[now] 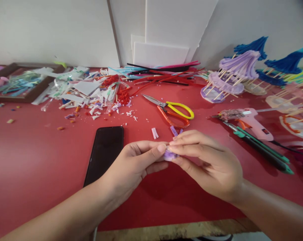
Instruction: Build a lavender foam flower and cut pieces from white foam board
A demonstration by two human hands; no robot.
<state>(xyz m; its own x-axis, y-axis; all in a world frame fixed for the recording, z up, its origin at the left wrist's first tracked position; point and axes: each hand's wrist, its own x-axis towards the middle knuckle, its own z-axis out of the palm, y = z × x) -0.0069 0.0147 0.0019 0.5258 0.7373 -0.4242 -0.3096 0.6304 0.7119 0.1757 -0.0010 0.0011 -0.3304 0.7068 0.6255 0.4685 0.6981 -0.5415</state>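
A small purple and white piece (170,154) is pinched between my two hands above the red table; my fingers cover much of it, so its full shape is hidden. My left hand (143,159) grips it with thumb and forefinger from the left. From the right, the fingertips and thumb of my right hand (208,160) close on the same piece. Just beyond my fingers lie a pale lilac cut strip (155,133) and some darker purple strips (174,130). Behind these rest scissors (166,108) with one yellow and one orange handle, their blades pointing left.
Left of my hands lies a black phone (105,152). Scraps (91,92) heap at the back left, beside a brown tray (28,97). Fuzzy coloured stems (164,73) lie behind. On the right are a pink glue gun (257,125), a green-black cutter (262,149) and several small carousel-like models (229,75).
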